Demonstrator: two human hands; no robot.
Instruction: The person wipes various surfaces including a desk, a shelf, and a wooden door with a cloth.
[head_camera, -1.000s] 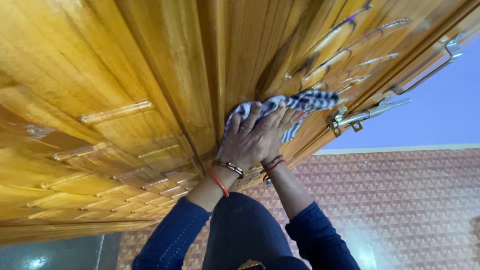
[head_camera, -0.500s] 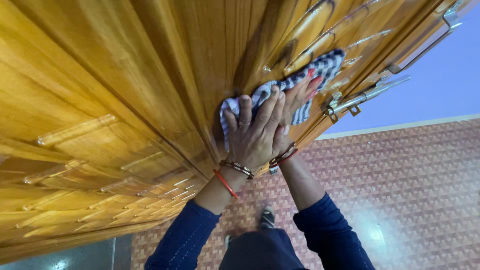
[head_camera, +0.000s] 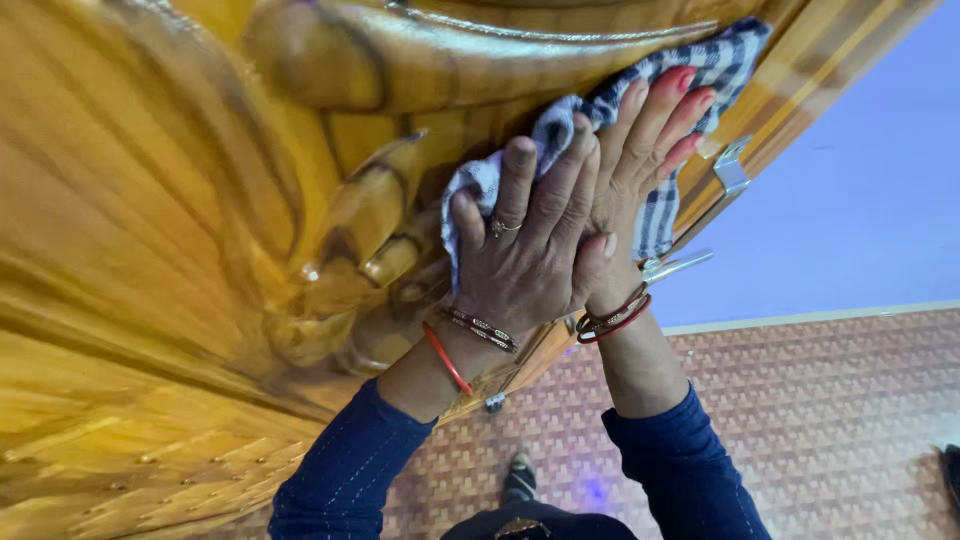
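Far left of the hands, one big wooden door (head_camera: 150, 200) fills the view, glossy amber, with raised carving running toward the grip. Just left of the fingers sit the carved swells (blurred, so their count is hard to call).

Now the grip itself: two hands, one cloth. The left hand (head_camera: 525, 260) lies flat, fingers spread and straight, pressing the checked cloth (head_camera: 560, 125) onto the door; it is laid over the cloth, not curled around it. One ring on that hand, and at its wrist one red bangle with a beaded band beside it.

Touching its right edge, partly tucked under it, comes the right hand (head_camera: 645, 150), also open and flat, red-painted fingertips pointing up and right along the cloth. The cloth is pinned between both palms and the wood, its corner poking out past the right fingertips, a flap hanging by the right palm. Thin bangles on the right wrist (at least two; they overlap).

Just right of the grip, metal fittings (head_camera: 730, 170) on the door's edge: one bracket above, one bar below. Beneath the hands, two blue sleeves, a patterned reddish floor (head_camera: 830, 420), and one foot (head_camera: 520, 478) well below.
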